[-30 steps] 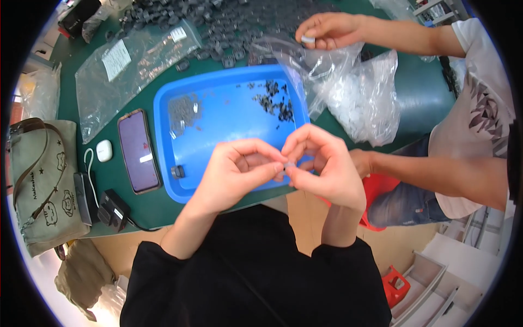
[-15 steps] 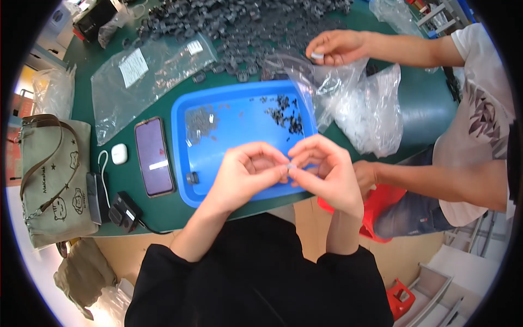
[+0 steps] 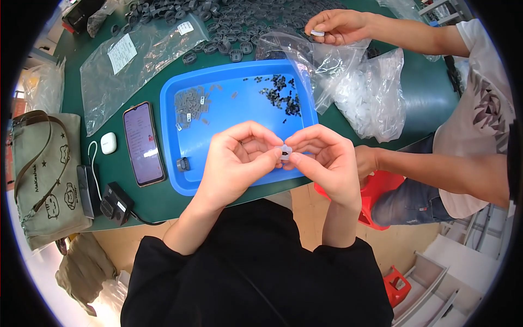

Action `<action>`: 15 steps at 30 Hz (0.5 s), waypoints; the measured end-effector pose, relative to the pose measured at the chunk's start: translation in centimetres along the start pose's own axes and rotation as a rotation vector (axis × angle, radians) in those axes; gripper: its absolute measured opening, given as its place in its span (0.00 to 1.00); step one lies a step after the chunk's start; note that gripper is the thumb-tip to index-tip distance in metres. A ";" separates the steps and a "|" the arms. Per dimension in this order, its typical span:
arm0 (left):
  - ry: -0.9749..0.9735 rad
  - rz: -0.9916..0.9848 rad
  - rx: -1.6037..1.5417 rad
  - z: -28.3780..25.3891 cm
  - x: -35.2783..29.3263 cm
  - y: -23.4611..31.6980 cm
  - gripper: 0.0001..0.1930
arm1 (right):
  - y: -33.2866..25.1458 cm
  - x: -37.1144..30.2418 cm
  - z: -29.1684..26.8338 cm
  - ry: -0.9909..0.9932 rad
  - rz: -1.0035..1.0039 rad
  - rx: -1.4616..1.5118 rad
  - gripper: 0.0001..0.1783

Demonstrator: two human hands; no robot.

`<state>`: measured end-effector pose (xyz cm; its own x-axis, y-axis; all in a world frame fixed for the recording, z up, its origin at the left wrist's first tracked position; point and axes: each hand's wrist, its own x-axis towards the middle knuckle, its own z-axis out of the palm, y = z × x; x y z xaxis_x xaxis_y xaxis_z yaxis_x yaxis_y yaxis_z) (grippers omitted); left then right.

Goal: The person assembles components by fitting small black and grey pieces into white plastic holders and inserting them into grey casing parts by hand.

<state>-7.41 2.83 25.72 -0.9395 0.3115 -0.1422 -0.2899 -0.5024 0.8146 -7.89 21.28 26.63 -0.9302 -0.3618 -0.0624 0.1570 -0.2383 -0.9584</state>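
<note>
Above the near edge of a blue tray point(image 3: 168, 136), my left hand point(image 3: 231, 163) and my right hand point(image 3: 329, 166) pinch one small whitish plastic piece point(image 3: 285, 149) between thumbs and fingertips. A dark spot shows in the middle of this piece. Inside the tray, small grey flat pieces point(image 3: 188, 106) lie at the far left and tiny black parts point(image 3: 283, 98) are scattered at the far right. A single dark grey ring-shaped part point(image 3: 183, 164) rests in the near left corner.
Dark grey plastic parts point(image 3: 234, 24) are heaped behind the tray. Left are a phone point(image 3: 144, 143), a white earbud case point(image 3: 109, 143) and a canvas bag point(image 3: 48, 180). A bag of translucent pieces point(image 3: 370, 103) lies right, near a co-worker's hand point(image 3: 340, 26) holding a small white piece.
The whitish piece now shows its face with the dark spot; before, my fingertips mostly hid it. Both hands still pinch it. The whole view has shifted slightly, and the phone screen looks brighter.
</note>
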 end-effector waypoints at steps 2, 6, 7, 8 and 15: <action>0.005 0.007 -0.003 0.1 -0.1 0.0 0.06 | -0.1 0.0 0.1 0.009 0.004 -0.020 0.12; 0.025 0.020 0.027 0.1 0.0 0.1 0.06 | -0.4 0.0 0.4 0.037 0.000 -0.043 0.10; 0.035 0.025 0.051 0.1 0.0 0.1 0.06 | -0.4 0.0 0.4 0.057 -0.007 -0.064 0.10; 0.035 0.023 0.050 0.1 0.0 0.1 0.06 | -0.4 0.0 0.5 0.058 -0.006 -0.064 0.10; 0.080 0.036 0.191 0.1 0.1 0.3 0.06 | -0.1 0.0 1.0 0.093 -0.006 -0.044 0.09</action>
<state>-7.60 2.83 25.96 -0.9623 0.2272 -0.1496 -0.2237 -0.3479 0.9105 -7.60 20.37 26.98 -0.9581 -0.2749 -0.0803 0.1385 -0.1993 -0.9701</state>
